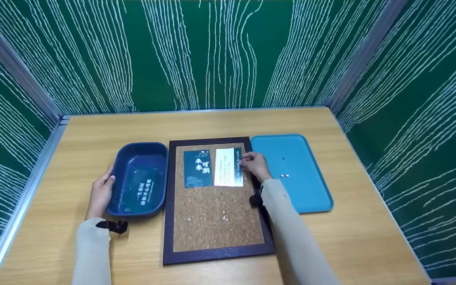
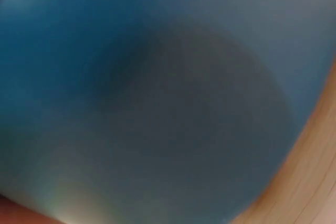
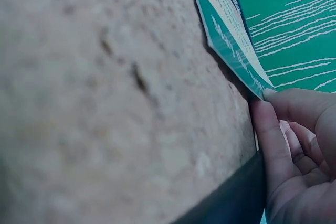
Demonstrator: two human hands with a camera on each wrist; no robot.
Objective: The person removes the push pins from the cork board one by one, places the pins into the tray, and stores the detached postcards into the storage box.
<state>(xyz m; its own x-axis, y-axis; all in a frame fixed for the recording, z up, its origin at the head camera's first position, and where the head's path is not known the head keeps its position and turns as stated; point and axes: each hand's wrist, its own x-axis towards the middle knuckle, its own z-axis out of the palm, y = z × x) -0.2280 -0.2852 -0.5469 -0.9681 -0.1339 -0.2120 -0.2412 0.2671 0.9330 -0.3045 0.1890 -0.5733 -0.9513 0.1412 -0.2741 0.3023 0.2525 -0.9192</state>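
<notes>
The white card lies upright, long axis running away from the person, on the cork board. The right hand pinches its right edge; the right wrist view shows that edge lifted. The left hand rests, fingers straight, against the dark blue bin.

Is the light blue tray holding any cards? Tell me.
No: the light blue tray holds only a few small pins; the cards lie on the corkboard.
</notes>
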